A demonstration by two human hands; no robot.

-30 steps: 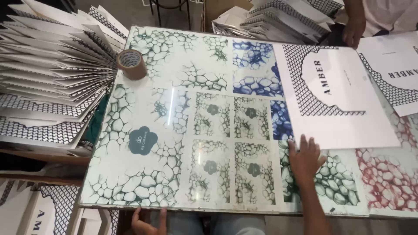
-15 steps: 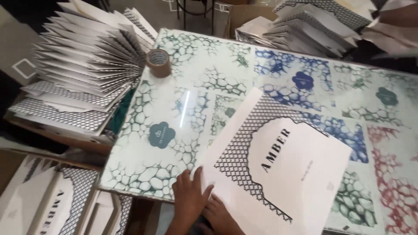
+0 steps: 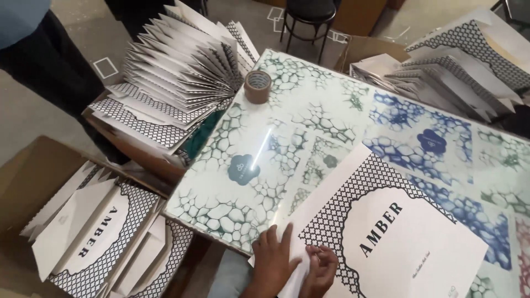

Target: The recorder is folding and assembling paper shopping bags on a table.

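Both hands are working the lower-centre corner of the printed sheet (image 3: 386, 232): left hand (image 3: 273, 262) pressing it flat with fingers spread, right hand (image 3: 317, 270) pinching the edge.

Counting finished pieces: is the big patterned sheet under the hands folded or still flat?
Mostly flat: the sheet lies spread on the table; only its near corner lifts between both hands.
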